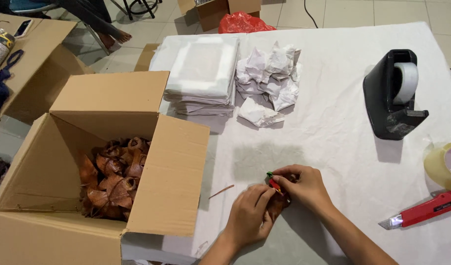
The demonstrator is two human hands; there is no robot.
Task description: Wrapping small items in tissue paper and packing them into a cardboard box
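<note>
My left hand (249,213) and my right hand (304,185) are closed together around a small brown dried-leaf item (276,205) on the white table cover (333,142). A small red and green piece (273,182) pokes out between the fingertips of both hands. Most of the brown item is hidden under my fingers. A thin brown sliver (221,192) lies on the cover just left of my left hand.
An open cardboard box (166,181) at the left holds several similar brown leaf items (115,174). At the back lie a stack of white sheets (203,73) and crumpled white paper (269,78). On the right are a black tape dispenser (392,95), a clear tape roll (444,164), and a red utility knife (422,210).
</note>
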